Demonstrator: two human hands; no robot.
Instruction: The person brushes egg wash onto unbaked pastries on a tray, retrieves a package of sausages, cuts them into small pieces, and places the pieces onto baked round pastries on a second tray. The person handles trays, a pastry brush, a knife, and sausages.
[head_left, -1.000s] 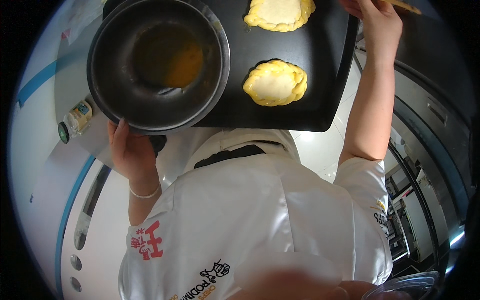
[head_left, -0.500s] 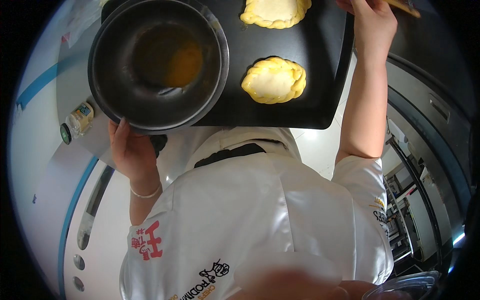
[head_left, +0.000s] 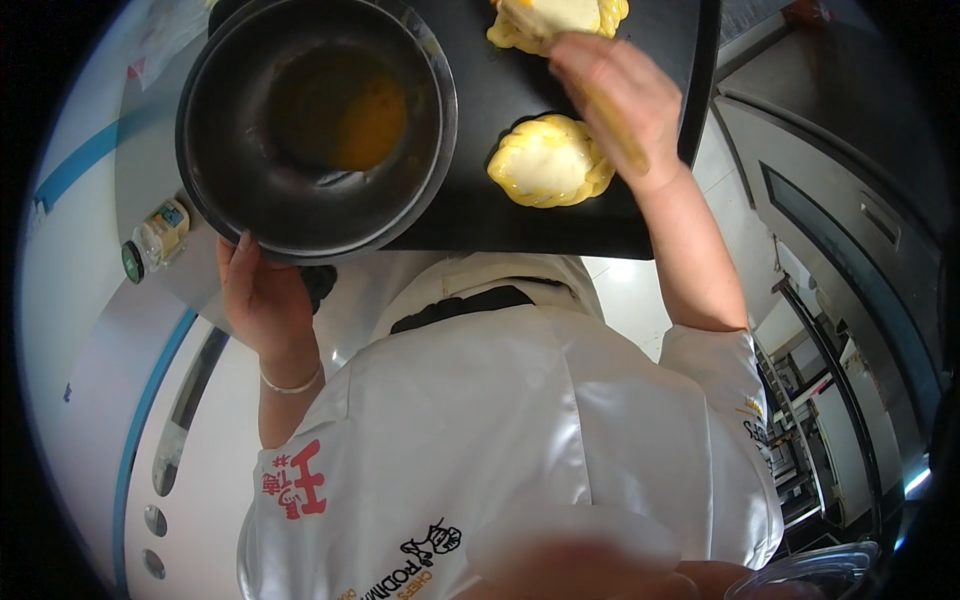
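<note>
Head view: two yellow braided-rim pastries, one near (head_left: 548, 162) and one far (head_left: 560, 18), lie on one black flat baking tray (head_left: 500, 215). One dark round metal bowl (head_left: 318, 125) holds yellow egg wash (head_left: 365, 125). Left hand (head_left: 262, 298): grip curled at the bowl's rim. Right hand (head_left: 612, 100): grip pinched on a pale wooden brush handle (head_left: 615, 130) above the near pastry. One small green-capped jar (head_left: 158, 235) with a pale label lies left of the bowl.

White short-sleeve chef jacket (head_left: 520, 440), thin wrist bracelet (head_left: 290, 385)

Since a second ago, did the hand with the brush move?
Yes. The right hand came back from the tray's far corner, over the near pastry.
</note>
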